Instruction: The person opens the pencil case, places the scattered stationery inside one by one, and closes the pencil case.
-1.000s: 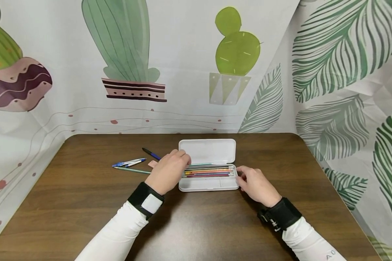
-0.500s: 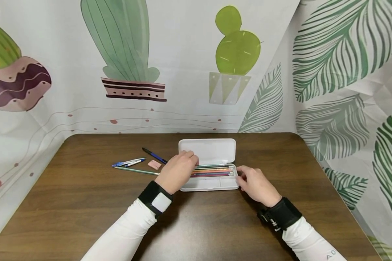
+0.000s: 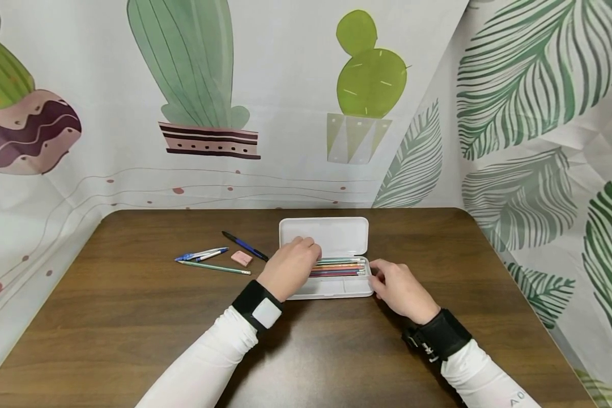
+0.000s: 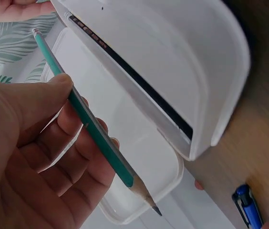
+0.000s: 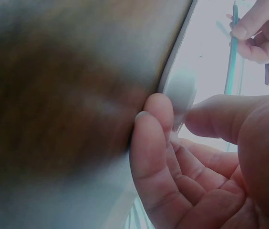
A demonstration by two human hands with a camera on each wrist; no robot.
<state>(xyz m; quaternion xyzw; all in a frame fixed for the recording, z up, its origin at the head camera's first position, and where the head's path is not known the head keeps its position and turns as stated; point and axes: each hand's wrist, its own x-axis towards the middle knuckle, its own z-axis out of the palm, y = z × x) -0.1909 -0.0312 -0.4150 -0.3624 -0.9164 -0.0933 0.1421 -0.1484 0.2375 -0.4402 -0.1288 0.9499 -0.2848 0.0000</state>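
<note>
My left hand point(image 3: 292, 266) pinches a green pencil point(image 4: 101, 138) between thumb and fingers, over the left part of an open white pencil case point(image 3: 326, 288). The pencil's sharpened tip and eraser end both show in the left wrist view. A black pencil point(image 4: 134, 76) lies inside the case along its back wall. Several coloured pencils point(image 3: 339, 268) lie side by side in the case; my left hand hides their left ends in the head view. At the case's right end, my right hand point(image 3: 404, 289) grips the wall, thumb on one side and fingers on the other.
Left of the case on the brown table point(image 3: 306, 362) lie a pink eraser point(image 3: 242, 258), a dark blue pen point(image 3: 245, 245), blue-and-white pens point(image 3: 202, 254) and another green pencil point(image 3: 214, 267). The case's raised lid point(image 3: 323, 235) stands behind. A printed cloth point(image 3: 285, 170) hangs beyond the table.
The left hand has moved right across the case, uncovering the eraser, the dark blue pen's end and the table pencil's eraser end. The right hand has stayed at the case's end.
</note>
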